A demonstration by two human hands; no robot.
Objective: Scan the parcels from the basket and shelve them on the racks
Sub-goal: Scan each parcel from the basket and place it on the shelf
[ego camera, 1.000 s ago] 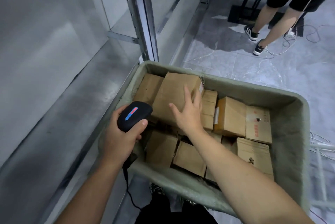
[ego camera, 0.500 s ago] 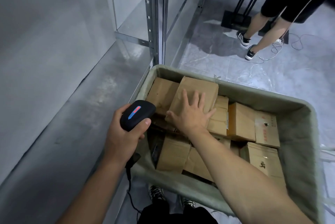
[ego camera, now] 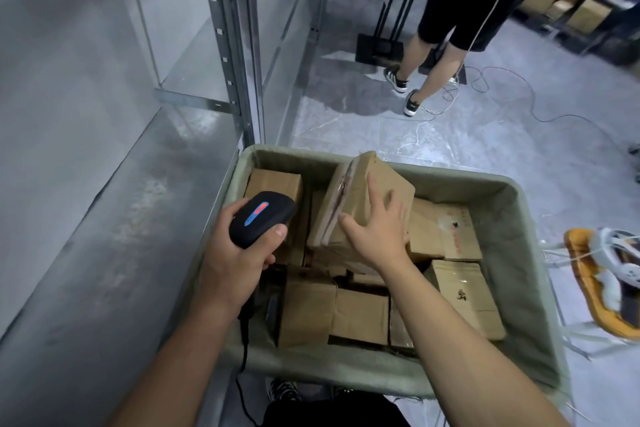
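Observation:
A grey-green fabric basket (ego camera: 519,274) holds several brown cardboard parcels. My right hand (ego camera: 377,229) grips one cardboard parcel (ego camera: 349,191) and holds it tilted up on edge above the others, thumb on its left side and fingers across its top face. My left hand (ego camera: 235,253) holds a black corded barcode scanner (ego camera: 261,219) with a red and blue light strip, just left of the tilted parcel, over the basket's left rim.
A bare metal rack shelf (ego camera: 114,236) runs along the left, with an upright post (ego camera: 228,46) at the basket's far left corner. A person in black shorts (ego camera: 460,11) stands ahead on the grey floor among cables. An orange-rimmed object (ego camera: 602,284) lies right of the basket.
My right hand went from lying flat on the parcel to gripping it, and the parcel has tipped up onto its edge. The scanner hand has stayed in place.

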